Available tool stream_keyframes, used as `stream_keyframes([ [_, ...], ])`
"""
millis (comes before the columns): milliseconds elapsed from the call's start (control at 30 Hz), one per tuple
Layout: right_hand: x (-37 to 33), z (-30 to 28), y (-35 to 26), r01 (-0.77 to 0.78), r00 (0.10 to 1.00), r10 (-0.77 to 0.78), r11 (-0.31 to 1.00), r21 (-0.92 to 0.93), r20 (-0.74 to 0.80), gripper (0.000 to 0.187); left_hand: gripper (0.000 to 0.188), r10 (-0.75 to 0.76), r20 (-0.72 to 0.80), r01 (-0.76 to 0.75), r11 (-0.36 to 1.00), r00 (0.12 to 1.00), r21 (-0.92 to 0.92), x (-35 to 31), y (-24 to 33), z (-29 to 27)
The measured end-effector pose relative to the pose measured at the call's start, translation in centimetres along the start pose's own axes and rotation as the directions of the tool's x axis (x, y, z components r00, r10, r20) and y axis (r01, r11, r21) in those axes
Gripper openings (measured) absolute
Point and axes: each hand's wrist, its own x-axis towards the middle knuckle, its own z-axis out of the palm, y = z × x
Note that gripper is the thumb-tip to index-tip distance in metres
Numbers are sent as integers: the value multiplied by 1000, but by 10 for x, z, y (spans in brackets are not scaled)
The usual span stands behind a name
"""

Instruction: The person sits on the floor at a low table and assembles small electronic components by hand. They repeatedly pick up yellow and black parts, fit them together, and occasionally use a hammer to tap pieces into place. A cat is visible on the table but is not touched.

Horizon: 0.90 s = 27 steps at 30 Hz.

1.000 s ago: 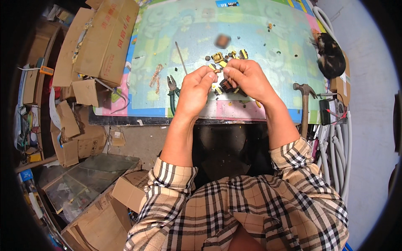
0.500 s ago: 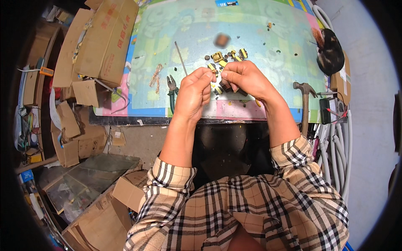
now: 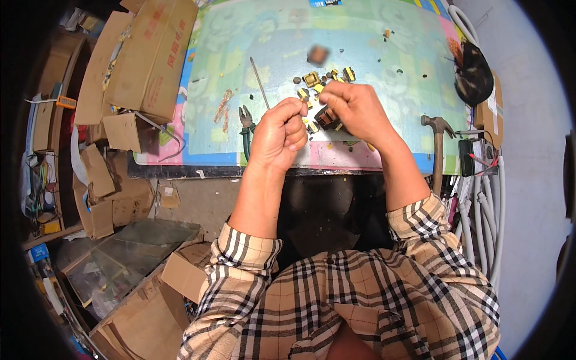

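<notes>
My left hand (image 3: 279, 131) is closed in a pinch above the near part of the table mat. A small yellowish bit shows at its fingertips, too little to name. To its right, my right hand (image 3: 361, 114) is also closed, thumb against fingers, and what it holds, if anything, is hidden. Beneath and beyond both hands lie several small coil parts with yellow tape and black cores, among them a yellow-framed one (image 3: 311, 79) and a black-and-yellow one (image 3: 348, 74). A larger dark part with a brown winding (image 3: 325, 116) sits partly under my right hand.
Green-handled pliers (image 3: 246, 123), a thin metal rod (image 3: 259, 82) and a bundle of copper wire (image 3: 224, 111) lie left of my hands. A hammer (image 3: 438, 141) rests at the right edge. Cardboard boxes (image 3: 147, 66) stand left; a dark coil (image 3: 473, 75) lies far right.
My right hand has drawn away to the right from my left hand and turned, uncovering more of the dark part below. My left hand stays nearly in place.
</notes>
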Motion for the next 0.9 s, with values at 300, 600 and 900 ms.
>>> stream_keyframes([
  [300, 0, -2, 9, -110, 983, 25, 876, 469, 184, 25, 21, 334, -45, -219, 708, 942, 671, -2, -8, 16],
  [600, -1, -8, -3, -146, 960, 57, 939, 313, 276, 21, 19, 377, -142, -218, 759, 915, 614, 0, -7, 11],
  [900, 1, -11, -5, -93, 995, 74, 920, 380, 65, 21, 15, 293, -185, -157, 836, 938, 526, -3, -4, 10],
])
